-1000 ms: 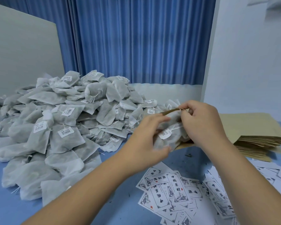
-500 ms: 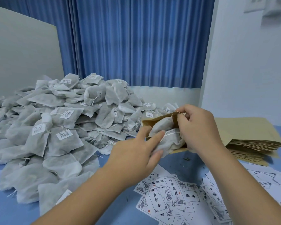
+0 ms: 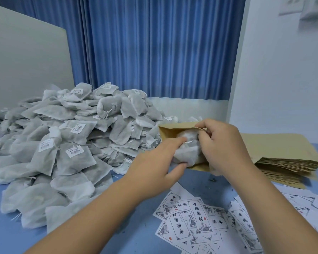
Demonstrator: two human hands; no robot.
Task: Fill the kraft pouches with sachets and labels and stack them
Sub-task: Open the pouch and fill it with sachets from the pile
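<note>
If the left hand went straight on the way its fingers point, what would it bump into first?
The sachet: the left hand grips it at the mouth of the kraft pouch, which the right hand pinches open. Going further, it would probably meet the inside of the pouch, though depth is hard to judge.

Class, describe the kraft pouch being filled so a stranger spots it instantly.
Find the sachet heap and flat pouch stack on the blue table. Between them, the right hand holds a kraft pouch. Only it gapes open, left hand gripping sachets inside.
</note>
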